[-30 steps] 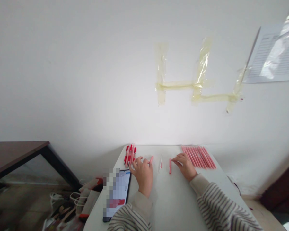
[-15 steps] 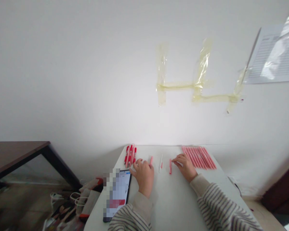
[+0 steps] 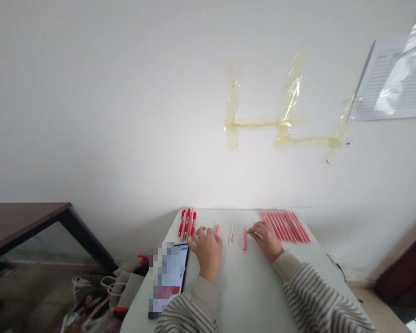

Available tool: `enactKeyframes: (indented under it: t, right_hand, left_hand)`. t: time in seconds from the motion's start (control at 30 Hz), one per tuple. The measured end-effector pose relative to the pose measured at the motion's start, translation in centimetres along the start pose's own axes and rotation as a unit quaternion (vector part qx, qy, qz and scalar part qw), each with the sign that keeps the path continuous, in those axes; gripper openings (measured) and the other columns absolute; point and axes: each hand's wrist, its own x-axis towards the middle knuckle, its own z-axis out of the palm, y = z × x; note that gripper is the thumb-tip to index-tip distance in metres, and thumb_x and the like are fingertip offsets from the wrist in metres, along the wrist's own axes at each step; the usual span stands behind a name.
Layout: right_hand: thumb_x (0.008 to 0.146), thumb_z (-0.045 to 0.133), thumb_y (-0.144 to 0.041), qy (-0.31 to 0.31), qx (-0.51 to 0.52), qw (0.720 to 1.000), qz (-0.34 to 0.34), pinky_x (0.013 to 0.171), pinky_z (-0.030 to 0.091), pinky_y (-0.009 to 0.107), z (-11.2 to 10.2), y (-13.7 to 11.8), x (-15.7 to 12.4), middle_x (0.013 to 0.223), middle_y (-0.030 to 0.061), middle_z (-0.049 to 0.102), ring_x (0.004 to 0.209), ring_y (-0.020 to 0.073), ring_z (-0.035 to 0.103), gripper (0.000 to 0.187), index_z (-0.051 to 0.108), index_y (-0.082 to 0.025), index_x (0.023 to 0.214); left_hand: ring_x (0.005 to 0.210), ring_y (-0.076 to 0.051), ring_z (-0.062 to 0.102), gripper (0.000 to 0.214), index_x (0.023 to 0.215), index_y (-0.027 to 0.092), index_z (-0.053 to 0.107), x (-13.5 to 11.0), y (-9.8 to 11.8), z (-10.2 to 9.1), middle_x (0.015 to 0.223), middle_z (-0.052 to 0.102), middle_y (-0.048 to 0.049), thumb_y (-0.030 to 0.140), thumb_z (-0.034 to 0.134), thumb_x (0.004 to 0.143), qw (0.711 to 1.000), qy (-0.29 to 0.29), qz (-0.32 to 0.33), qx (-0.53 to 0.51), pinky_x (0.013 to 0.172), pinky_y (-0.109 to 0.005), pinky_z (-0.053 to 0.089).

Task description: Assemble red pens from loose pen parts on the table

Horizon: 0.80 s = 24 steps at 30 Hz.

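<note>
My left hand [image 3: 206, 252] rests over the table with its fingers spread, beside a short pink pen part [image 3: 217, 230] whose lower end it hides. My right hand [image 3: 266, 240] reaches in from the other side, fingers stretched out, its fingertips at or just beside a pink pen barrel [image 3: 244, 240]. I cannot tell whether they touch it. Between the hands lie a thin white pen refill [image 3: 231, 235] and a small pink piece [image 3: 232, 238]. Several pink pens [image 3: 286, 226] lie in a row behind my right hand. Red and pink pens [image 3: 187, 223] are grouped at the far left.
A phone [image 3: 171, 280] lies at the left edge of the white table [image 3: 251, 296]. Behind it rises a wall with yellowed tape [image 3: 256, 125] and a paper sheet [image 3: 395, 83]. A dark desk [image 3: 27, 219] and a heap of bags and cables [image 3: 107, 296] are at left.
Both hands stay almost in place; the fingers of my left hand have shifted very slightly. The pen parts lie as before.
</note>
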Motion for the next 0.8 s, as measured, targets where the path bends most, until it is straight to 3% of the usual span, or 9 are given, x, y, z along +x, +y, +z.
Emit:
enactKeyframes:
  t: [0.33, 0.57, 0.8]
  right_hand:
    - [0.093, 0.062, -0.022, -0.003, -0.013, 1.0, -0.003, 0.086, 0.053, 0.042, 0.0, -0.1, 0.0, 0.089, 0.0073, 0.07, 0.093, 0.0246, 0.061, 0.014, 0.075, -0.024, 0.093]
    - [0.094, 0.06, -0.023, -0.002, 0.007, 1.0, 0.004, 0.09, 0.054, 0.044, 0.1, -0.5, -0.1, 0.091, 0.0081, 0.071, 0.099, 0.0256, 0.061, 0.015, 0.075, -0.024, 0.094]
    - [0.092, 0.063, -0.024, -0.003, 0.031, 0.999, 0.014, 0.093, 0.053, 0.043, 0.6, -0.7, -0.4, 0.094, 0.008, 0.071, 0.104, 0.0255, 0.061, 0.012, 0.075, -0.025, 0.093]
  left_hand:
    - [0.124, -0.029, 0.045, 0.024, 0.106, 0.031, 0.071, 0.2, 0.4, -0.3, 0.126, 0.058, -0.0065, 0.03, 0.065, 0.083, 0.997, 0.003, 0.024, -0.074, 0.111, -0.057, 0.027]
    - [0.123, -0.026, 0.047, 0.01, 0.088, 0.033, 0.077, -0.7, 1.8, -0.4, 0.124, 0.06, -0.0039, 0.031, 0.071, 0.081, 0.978, -0.038, 0.088, -0.185, 0.113, -0.054, 0.03]
    - [0.125, -0.027, 0.046, 0.007, 0.081, 0.033, 0.079, -1.3, 2.5, -0.4, 0.124, 0.06, -0.0034, 0.029, 0.077, 0.076, 0.967, -0.071, 0.109, -0.217, 0.117, -0.061, 0.025]
